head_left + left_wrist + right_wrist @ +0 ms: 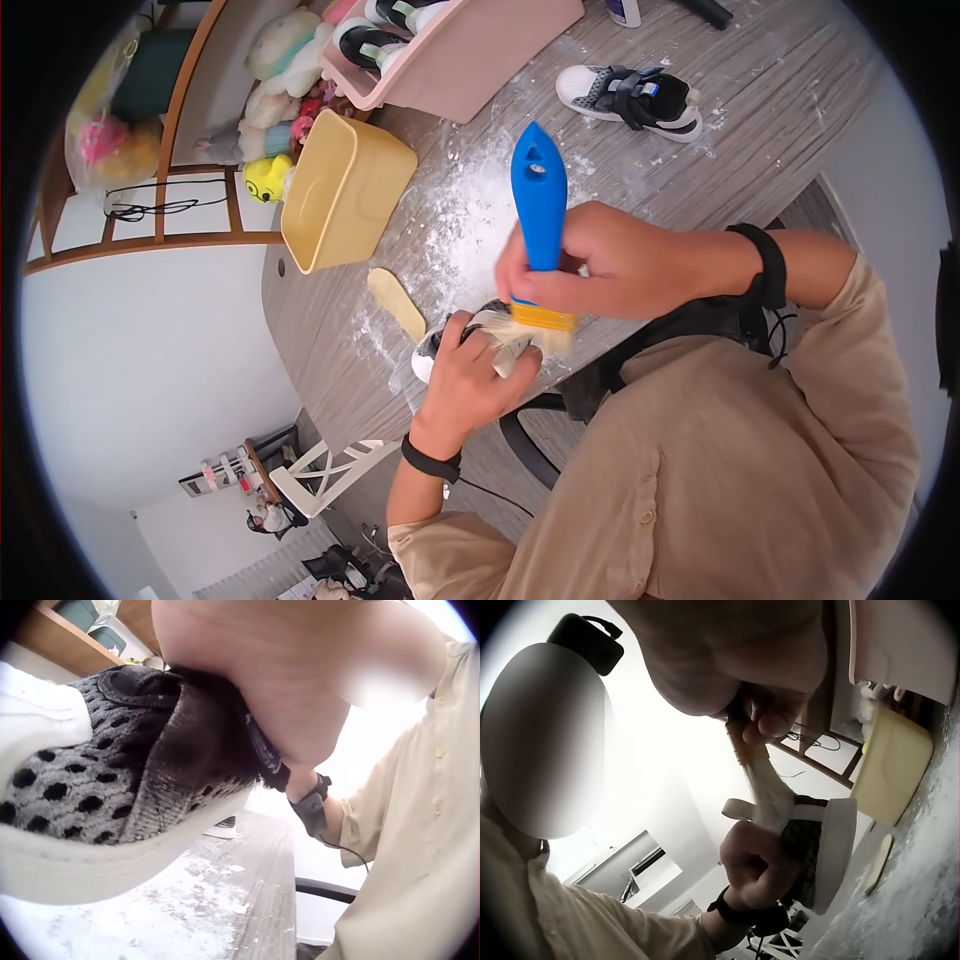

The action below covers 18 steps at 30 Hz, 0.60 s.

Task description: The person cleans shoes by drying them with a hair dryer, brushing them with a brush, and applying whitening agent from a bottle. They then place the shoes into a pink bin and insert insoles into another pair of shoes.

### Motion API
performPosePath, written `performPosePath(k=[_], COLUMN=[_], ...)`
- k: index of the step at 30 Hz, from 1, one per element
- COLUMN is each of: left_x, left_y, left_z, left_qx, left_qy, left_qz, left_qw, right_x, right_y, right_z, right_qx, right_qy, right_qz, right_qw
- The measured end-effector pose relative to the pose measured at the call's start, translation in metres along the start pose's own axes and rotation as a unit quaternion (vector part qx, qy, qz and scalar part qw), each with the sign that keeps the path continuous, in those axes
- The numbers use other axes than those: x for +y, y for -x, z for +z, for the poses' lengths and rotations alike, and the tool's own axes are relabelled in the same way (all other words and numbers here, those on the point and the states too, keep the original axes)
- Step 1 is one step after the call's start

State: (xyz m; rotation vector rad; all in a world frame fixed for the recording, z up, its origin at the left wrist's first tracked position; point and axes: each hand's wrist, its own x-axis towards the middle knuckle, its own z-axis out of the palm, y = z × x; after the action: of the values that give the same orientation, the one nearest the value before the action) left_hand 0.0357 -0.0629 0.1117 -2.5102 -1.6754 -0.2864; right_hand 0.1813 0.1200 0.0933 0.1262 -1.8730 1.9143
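Note:
In the head view my left hand (470,385) grips a small black, grey and white sneaker (82,787) near the table's front edge. Its perforated mesh and white sole fill much of the left wrist view. My right hand (620,265) holds a paintbrush (540,215) by its blue handle, low down near the yellow ferrule. Pale bristles (763,787) reach into the opening of the sneaker in the right wrist view, and they look blurred in the head view. Fingers of the left hand hide part of the shoe.
White powder (470,215) is scattered over the wood-grain table (770,110). A similar sneaker (635,100) lies at the far side. A pale insole (397,303) rests near a yellow bin (385,180). Behind stands a pink bin (480,60) with shoes inside. A white chair (325,475) is beyond the table.

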Motion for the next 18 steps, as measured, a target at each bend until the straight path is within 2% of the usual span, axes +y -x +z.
performPosePath(k=[2, 3, 6, 7, 10, 11, 14, 18], left_x=[0.000, 0.003, 0.010, 0.012, 0.012, 0.011, 0.010, 0.011], left_y=[0.004, 0.002, -0.010, -0.012, -0.011, -0.010, -0.006, -0.011], left_z=[0.002, 0.001, -0.001, -0.001, -0.004, -0.006, -0.001, 0.000], left_qx=[-0.019, -0.028, -0.039, -0.039, -0.042, -0.044, -0.066, -0.057], left_qy=[-0.015, -0.021, -0.040, -0.041, -0.055, -0.061, -0.047, -0.047], left_qz=[0.005, 0.026, 0.073, 0.074, 0.058, 0.049, 0.030, 0.028], left_qw=[1.000, 0.999, 0.996, 0.996, 0.996, 0.996, 0.996, 0.997], right_x=[-0.003, -0.005, 0.000, -0.006, -0.015, -0.022, -0.011, -0.005], right_y=[0.002, -0.003, -0.022, -0.021, -0.009, -0.006, -0.006, -0.016], right_z=[-0.004, -0.005, 0.000, -0.002, -0.005, -0.009, -0.008, -0.004], right_qx=[0.009, 0.040, 0.061, 0.018, -0.023, -0.051, 0.019, 0.024], right_qy=[0.018, -0.011, -0.014, 0.003, -0.006, 0.002, 0.004, 0.011], right_qz=[0.006, 0.009, -0.003, 0.024, 0.056, 0.099, 0.007, 0.003], right_qw=[1.000, 0.999, 0.998, 1.000, 0.998, 0.994, 1.000, 1.000])
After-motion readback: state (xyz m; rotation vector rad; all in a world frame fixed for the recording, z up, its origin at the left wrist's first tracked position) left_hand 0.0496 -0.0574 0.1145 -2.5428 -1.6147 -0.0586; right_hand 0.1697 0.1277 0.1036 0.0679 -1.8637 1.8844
